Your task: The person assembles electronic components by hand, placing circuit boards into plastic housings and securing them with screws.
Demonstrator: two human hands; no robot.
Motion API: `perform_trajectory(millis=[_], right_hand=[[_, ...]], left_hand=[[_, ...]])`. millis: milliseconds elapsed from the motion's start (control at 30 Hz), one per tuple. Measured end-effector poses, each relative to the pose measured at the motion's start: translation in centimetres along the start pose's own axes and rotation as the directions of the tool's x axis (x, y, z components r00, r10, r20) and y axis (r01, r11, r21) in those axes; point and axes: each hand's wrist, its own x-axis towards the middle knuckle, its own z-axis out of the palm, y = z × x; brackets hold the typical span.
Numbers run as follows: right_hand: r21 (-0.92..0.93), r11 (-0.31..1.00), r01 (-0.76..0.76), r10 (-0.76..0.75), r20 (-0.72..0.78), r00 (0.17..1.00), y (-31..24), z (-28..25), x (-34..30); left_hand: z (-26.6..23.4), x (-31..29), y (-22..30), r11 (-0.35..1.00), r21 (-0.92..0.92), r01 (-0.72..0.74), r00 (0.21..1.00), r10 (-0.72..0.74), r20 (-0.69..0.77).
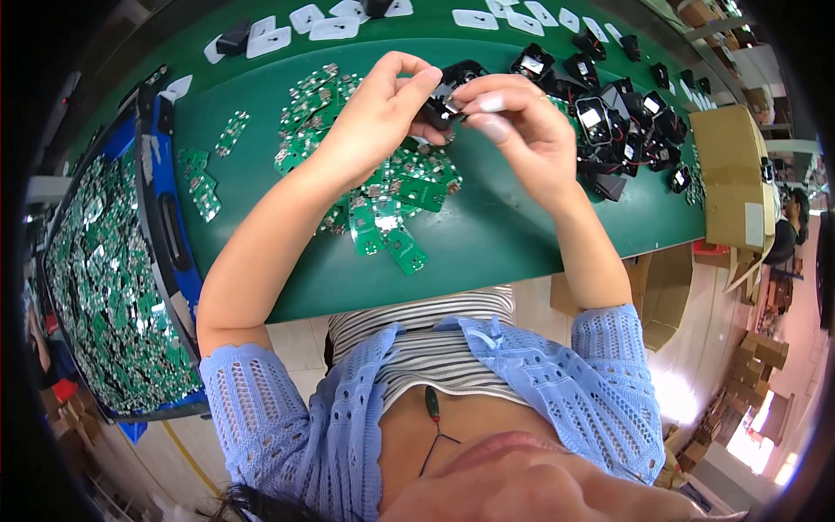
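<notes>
My left hand (393,103) grips a black case (438,114), my right hand (524,123) pinching its edge: seemingly unfinished. Many circuit boards (422,193) remain, more cases (595,122) right of them.

The green table (487,252) has a smooth, faintly glossy top. On it lie shiny circuit boards (424,193) with metallic flecks and black plastic housings (608,186); at its right end stands a matt cardboard box (729,165).
</notes>
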Motion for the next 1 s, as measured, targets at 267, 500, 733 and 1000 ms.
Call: perform_trajectory(millis=[267,500,733,1000], right_hand=[[-0.465,0.83,0.307,-0.25,0.181,0.951,-1.2,2.3,1.3],[0.278,0.96,-0.035,0.04,-0.015,0.999,-0.8,3.4,2.4],[-0.01,0.911,-0.412,0.412,-0.004,0.911,-1.4,2.9,4.9],[-0.666,0.716,0.208,0.222,0.501,0.836,2.3,0.4,0.5]], left_hand=[[-1.4,-3.0,-0.2,0.996,0.021,-0.086,0.99,0.087,-0.107],[-3.6,-4.3,0.5,0.997,0.075,0.003,0.995,0.004,-0.104],[-5.2,-4.8,-0.2,0.992,0.033,-0.122,0.946,0.126,-0.297],[-5.3,-3.9,-1.0,0.937,-0.337,-0.089,0.942,-0.03,-0.333]])
